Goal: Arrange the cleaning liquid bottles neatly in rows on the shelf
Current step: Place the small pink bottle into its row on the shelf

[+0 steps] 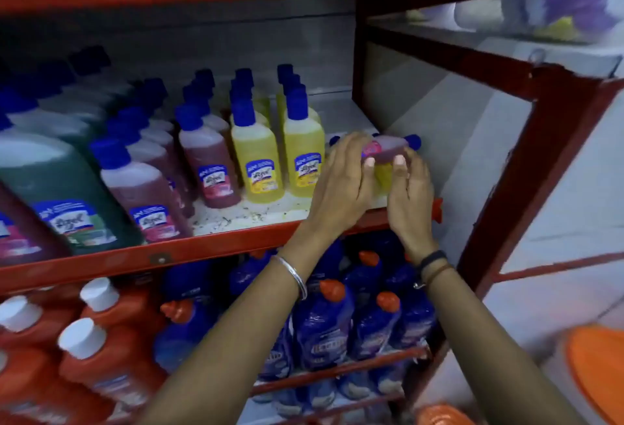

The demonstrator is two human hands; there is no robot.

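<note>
Both hands, left hand [341,181] and right hand [410,195], clasped around pink bottle [388,147] lying over yellow bottle [383,174]; judged liable to topple yellow bottles [304,151] just left if nudged

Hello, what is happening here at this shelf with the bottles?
A person is stocking cleaning liquid on a red shelf. Both hands are at the right end of the middle level: the left hand and the right hand together hold a small pink bottle lying on its side, with a small yellow bottle just below it. To the left, yellow bottles and pink bottles already stand upright in rows.
</note>
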